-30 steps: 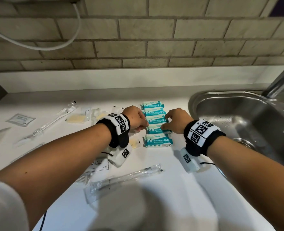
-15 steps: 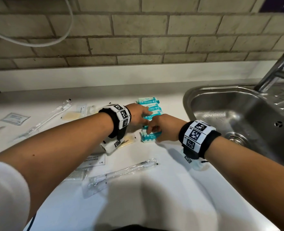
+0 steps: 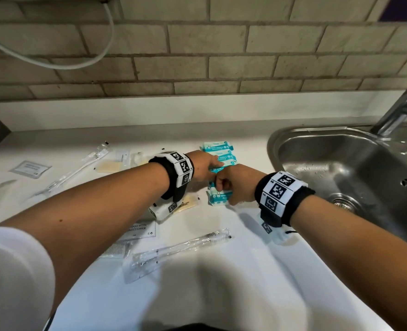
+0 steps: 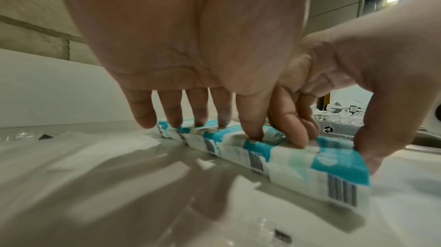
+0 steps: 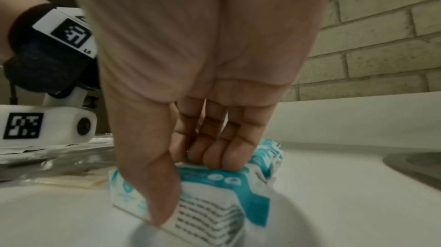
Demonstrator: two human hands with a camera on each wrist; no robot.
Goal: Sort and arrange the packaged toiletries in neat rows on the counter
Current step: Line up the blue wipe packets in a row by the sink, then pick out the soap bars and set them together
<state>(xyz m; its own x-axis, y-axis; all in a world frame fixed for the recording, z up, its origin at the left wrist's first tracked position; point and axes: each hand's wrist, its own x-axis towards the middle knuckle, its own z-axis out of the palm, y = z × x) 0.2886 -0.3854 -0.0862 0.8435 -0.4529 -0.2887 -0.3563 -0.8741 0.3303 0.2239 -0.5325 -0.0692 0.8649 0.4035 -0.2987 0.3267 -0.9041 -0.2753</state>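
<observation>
- Head view: both hands meet over a row of teal-and-white plastic wipe packets point(image 3: 218, 155) on the white bench point(image 3: 221, 271); finger detail hidden.
- Left wrist view: left hand point(image 4: 190, 43), fingers point(image 4: 200, 113) straight, tips pressing packet tops.
- Right wrist view: right hand point(image 5: 203, 53) thumb and curled fingers point(image 5: 214, 153) pinching the nearest packet point(image 5: 214, 194).

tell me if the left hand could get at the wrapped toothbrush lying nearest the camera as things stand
Probably yes: the left hand only rests straight fingers on the wipe packs, and the wrapped toothbrush lies uncovered below its forearm.

Teal-and-white wipe packs point(image 3: 218, 149) carry black barcodes; the counter point(image 3: 221, 271) is white.
</observation>
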